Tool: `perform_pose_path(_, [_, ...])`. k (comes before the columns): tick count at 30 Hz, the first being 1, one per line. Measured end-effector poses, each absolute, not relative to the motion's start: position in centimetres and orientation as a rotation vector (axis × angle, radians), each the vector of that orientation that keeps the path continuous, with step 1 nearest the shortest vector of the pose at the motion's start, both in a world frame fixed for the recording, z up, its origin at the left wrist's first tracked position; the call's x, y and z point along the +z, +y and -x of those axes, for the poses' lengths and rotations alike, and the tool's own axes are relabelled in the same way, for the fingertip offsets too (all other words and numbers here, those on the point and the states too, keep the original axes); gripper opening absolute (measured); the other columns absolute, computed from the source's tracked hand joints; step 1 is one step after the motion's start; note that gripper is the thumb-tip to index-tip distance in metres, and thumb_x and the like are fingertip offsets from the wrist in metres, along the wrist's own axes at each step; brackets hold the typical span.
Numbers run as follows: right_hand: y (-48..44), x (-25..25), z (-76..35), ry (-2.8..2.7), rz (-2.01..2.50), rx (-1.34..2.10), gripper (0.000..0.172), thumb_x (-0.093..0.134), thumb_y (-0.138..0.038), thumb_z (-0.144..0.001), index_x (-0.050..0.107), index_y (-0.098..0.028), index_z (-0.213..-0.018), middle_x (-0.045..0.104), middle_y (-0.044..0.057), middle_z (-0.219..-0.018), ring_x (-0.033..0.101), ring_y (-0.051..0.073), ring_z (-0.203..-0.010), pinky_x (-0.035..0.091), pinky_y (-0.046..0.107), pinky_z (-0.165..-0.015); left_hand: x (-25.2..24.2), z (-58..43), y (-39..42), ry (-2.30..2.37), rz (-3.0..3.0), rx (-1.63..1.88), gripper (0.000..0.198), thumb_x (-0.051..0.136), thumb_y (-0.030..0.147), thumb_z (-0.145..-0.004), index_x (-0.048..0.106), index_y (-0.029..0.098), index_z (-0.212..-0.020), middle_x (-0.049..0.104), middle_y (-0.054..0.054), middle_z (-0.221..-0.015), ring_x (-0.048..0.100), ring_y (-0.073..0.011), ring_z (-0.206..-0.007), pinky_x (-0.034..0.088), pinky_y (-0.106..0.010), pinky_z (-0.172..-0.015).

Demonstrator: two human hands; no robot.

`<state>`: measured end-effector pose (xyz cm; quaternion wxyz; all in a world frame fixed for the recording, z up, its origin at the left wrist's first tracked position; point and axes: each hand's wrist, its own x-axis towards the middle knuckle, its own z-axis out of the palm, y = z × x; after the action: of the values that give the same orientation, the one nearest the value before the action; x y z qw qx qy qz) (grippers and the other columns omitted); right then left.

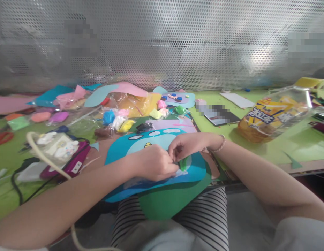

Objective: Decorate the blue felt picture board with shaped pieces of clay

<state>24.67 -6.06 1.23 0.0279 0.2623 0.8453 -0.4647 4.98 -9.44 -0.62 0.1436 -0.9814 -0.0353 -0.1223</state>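
Note:
A blue paper picture (116,155) lies at the table's front edge, with white cloud shapes (154,133), a small yellow shape (148,144) and green clay strips (183,164) on it. My left hand (157,164) rests over its middle, fingers curled closed, thumb side toward the green strips. Just right of it, my right hand (186,145) is closed in a pinch, its fingertips meeting my left hand. Whatever lies between the fingers is hidden. Under the picture, a green sheet (167,204) hangs over my striped trousers.
Bagged clay lumps, among them a blue one (108,118) and a black one (144,127), lie behind the picture. A tea bottle (271,116) leans at the right. Left are a purple power strip (79,162), a cable (44,157) and red scissors (3,138). A perforated metal panel (162,45) stands behind.

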Motion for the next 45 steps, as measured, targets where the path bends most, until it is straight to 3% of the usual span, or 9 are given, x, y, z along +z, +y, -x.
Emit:
perform_pose_path(9, [-6.2,1.4,-24.5,2.644,-0.802,-1.349,0.019,0.061,-0.013,-0.073,0.068,-0.013,-0.091,0.064,0.000,-0.075,0.054,0.007,-0.066,0.041,0.017,-0.058,-0.7,-5.0,-9.2,-0.104,2.818,-0.381,0.040,0.035,0.034,-0.093,0.055,0.020,-0.062,0.051,0.000,-0.045,0.044,-0.0111,-0.042,0.017,-0.028,-0.042])
perform_pose_path(19, [-6.2,1.4,-24.6,2.661,-0.804,-1.303,0.021,0.061,-0.012,-0.073,0.067,-0.013,-0.092,0.064,0.001,-0.076,0.055,0.008,-0.067,0.042,0.017,-0.059,-0.7,-5.0,-9.4,-0.115,2.800,-0.335,0.038,0.036,0.035,-0.093,0.059,0.022,-0.065,0.050,0.001,-0.046,0.042,-0.0120,-0.041,0.013,-0.030,-0.042])
perform_pose_path(27, [-5.9,1.8,-24.8,2.777,-0.923,-1.397,0.016,0.055,-0.017,-0.081,0.066,-0.011,-0.092,0.066,0.005,-0.085,0.057,0.010,-0.074,0.045,0.021,-0.067,-0.6,-4.9,-9.2,-0.093,2.846,-0.317,0.040,0.036,0.034,-0.093,0.056,0.020,-0.062,0.053,0.001,-0.049,0.047,-0.0115,-0.045,0.023,-0.029,-0.044])
perform_pose_path(34, [-5.5,1.3,-24.9,2.810,-0.937,-1.401,0.015,0.056,-0.019,-0.081,0.065,-0.012,-0.090,0.066,0.004,-0.083,0.056,0.010,-0.072,0.045,0.022,-0.067,-0.9,-4.8,-8.5,-0.148,2.813,-0.374,0.035,0.036,0.032,-0.093,0.061,0.019,-0.072,0.059,0.000,-0.053,0.051,-0.0122,-0.047,0.029,-0.028,-0.047])
perform_pose_path(45, [-5.5,1.4,-24.8,2.780,-0.957,-1.426,0.015,0.055,-0.014,-0.080,0.065,-0.011,-0.090,0.066,0.004,-0.085,0.058,0.011,-0.075,0.047,0.022,-0.069,-1.2,-4.8,-8.3,-0.212,2.825,-0.352,0.036,0.034,0.034,-0.094,0.058,0.019,-0.072,0.057,0.000,-0.051,0.052,-0.0119,-0.046,0.031,-0.026,-0.046])
